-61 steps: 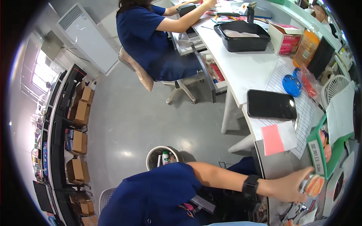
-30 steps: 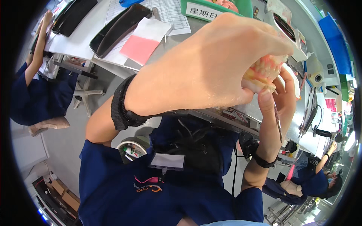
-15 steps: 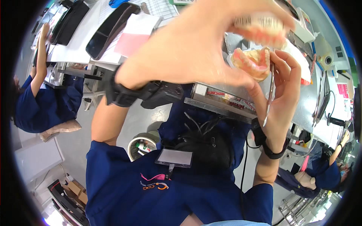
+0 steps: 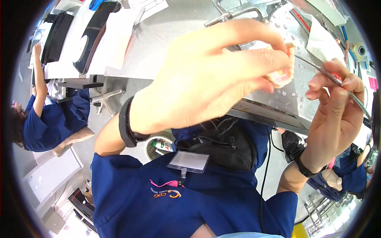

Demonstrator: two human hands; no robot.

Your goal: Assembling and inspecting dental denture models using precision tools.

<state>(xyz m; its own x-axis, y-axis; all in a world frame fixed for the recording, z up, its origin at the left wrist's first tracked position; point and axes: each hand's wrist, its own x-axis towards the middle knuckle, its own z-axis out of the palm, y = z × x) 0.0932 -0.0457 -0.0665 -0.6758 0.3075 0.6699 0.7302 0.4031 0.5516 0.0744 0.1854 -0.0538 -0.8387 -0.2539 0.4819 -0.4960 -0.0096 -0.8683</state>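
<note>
My left hand [image 4: 206, 75] is closed around a dental model [image 4: 283, 77] with pinkish gums and pale cream edges. Its fingers cover most of the model, and only the right-hand end shows. Just to the right, my right hand [image 4: 335, 109] pinches a thin metal dental hand tool [image 4: 327, 74] between thumb and fingers. The slim tip of the tool points up and left toward the model. Whether it touches the model I cannot tell.
A bent metal frame [image 4: 226, 16] lies on the grey bench [image 4: 178, 29] beyond my left hand. White tissue [image 4: 323, 41] is at the right. A dark phone [image 4: 95, 37] and papers lie left. A bin [image 4: 149, 148] stands below; co-workers sit on both sides.
The barcoded model part held up in my left hand is no longer visible. My left hand now grips a dental model, and my right hand has moved right, away from it, with the tool.
</note>
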